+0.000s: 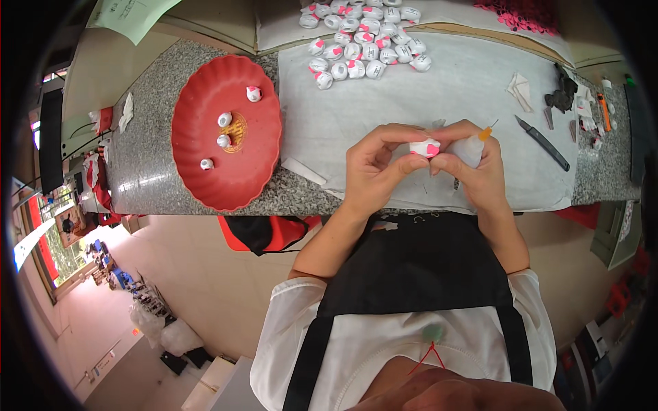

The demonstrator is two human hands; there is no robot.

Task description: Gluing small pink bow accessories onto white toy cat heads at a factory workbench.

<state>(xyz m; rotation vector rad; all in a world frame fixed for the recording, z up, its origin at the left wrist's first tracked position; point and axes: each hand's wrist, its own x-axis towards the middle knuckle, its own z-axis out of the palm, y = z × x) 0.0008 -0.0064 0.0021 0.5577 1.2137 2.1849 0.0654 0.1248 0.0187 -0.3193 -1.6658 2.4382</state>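
Observation:
Above the table's front edge, both my hands meet around a small rounded white piece with a pink patch (423,148). My left hand (373,164) pinches it between thumb and fingertips from the left. My right hand (485,179) has its thumb and fingers at the piece's right end. Tucked in that same right hand is a translucent squeeze bottle (469,151) with an orange needle tip (486,133) pointing up and to the right. My fingers hide part of the piece and of the bottle.
A red scalloped tray (195,168) at left holds several similar white pieces. More white pieces (367,51) lie clustered at the back on a pale sheet (308,103). A black craft knife (545,144) lies right of my hands, near a crumpled dark cloth (562,89). Pink bits (524,15) are heaped far right.

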